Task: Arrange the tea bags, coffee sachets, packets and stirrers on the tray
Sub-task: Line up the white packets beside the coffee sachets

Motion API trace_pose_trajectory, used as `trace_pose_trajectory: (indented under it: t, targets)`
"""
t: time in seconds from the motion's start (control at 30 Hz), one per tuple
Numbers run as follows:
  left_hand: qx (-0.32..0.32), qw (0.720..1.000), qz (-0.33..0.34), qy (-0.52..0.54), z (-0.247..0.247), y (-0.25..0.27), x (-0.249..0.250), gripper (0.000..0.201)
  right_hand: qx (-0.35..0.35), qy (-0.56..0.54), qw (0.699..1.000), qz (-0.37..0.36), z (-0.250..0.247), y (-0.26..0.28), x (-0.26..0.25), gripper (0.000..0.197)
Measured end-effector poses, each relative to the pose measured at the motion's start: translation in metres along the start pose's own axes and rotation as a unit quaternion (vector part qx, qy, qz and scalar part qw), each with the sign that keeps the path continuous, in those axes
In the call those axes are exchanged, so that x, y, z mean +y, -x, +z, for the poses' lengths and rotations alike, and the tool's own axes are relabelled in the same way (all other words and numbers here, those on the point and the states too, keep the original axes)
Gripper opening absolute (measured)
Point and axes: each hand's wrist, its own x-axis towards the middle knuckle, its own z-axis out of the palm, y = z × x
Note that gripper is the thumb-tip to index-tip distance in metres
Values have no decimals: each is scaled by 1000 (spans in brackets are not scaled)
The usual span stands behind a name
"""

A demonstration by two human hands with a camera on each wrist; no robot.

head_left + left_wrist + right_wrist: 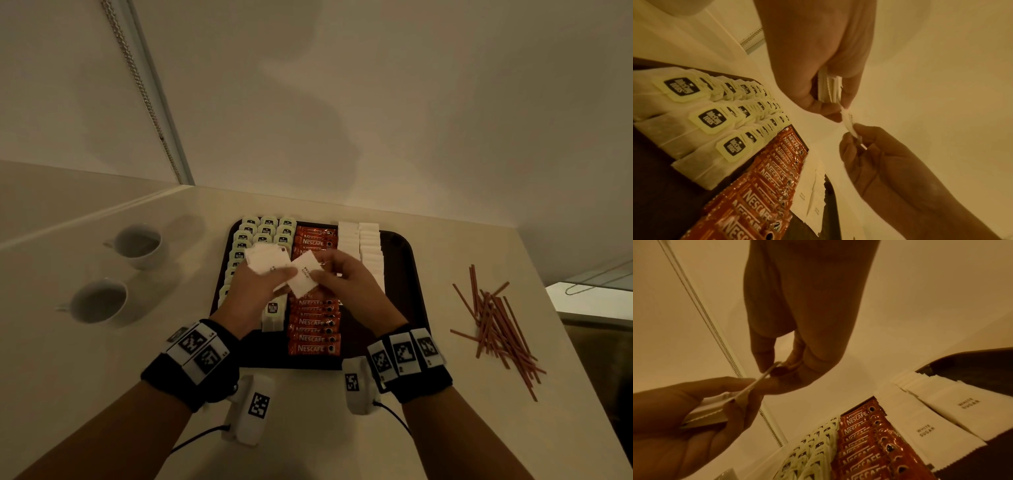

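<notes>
My left hand (270, 284) grips a small stack of white sugar packets (263, 260) above the dark tray (406, 250). My right hand (330, 274) pinches one white sugar packet (305, 274) between thumb and fingers, and its other end still lies at the left fingertips. The left wrist view shows the stack (829, 87) and that single packet (849, 126) edge-on. On the tray lie columns of tea bags (267, 229), a column of orange coffee sachets (315, 322) and two rows of sugar packets (368, 240). Reddish stirrers (496, 325) lie in a loose pile on the table, right of the tray.
Two white cups (140, 243) (99, 301) stand on the table left of the tray. A wall rises just behind the tray. The table's right edge (548, 291) runs close past the stirrers. A dark strip of tray (397, 308) shows right of the sugar rows.
</notes>
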Motion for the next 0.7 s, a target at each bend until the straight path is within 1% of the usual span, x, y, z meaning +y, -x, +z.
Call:
trace_pose_trajectory:
  t: [0.03,0.07,0.13,0.2,0.27,0.3,0.37,0.43,0.5,0.53,0.57,0.63,0.7]
  targets:
    - [16,1000,6,5,0,-1,-1,32,-9,-5,1000,14,1,1,2,23]
    - [18,1000,7,2,0,-2,-2,32,-10,-14,1000,24,1,2,4,22]
    - [-9,1000,-1,-26,0,-1,-4,36,3,-45,998,34,2,5,9,18]
    - [-28,998,-9,-61,-2,0,-7,40,1,-50,998,37,1,7,11,21]
    - [-26,994,-14,-101,-5,-2,-8,43,-14,-13,999,28,1,10,11,27]
    - [-27,992,-15,-127,-6,-3,-7,44,-13,10,1000,15,1,11,11,27]
    - [-28,984,-13,-174,-8,-4,-6,43,9,78,997,-13,-2,10,12,16]
    - [-28,983,-15,-181,-9,-4,-6,42,16,124,992,-18,-5,10,14,10]
    - [-39,988,-33,-143,-7,-2,-5,42,5,126,992,-17,-8,13,15,9]
    - [-41,992,-47,-112,-5,-1,-5,41,10,114,993,-15,-10,15,16,10]
    - [-38,995,-62,-72,-4,-1,-5,37,30,88,996,-7,-14,16,17,12]
    - [-22,995,-91,24,-4,0,-3,28,110,13,994,21,-27,20,23,13]
    - [1,989,-107,104,-7,0,-2,28,192,-21,980,38,-44,21,34,14]
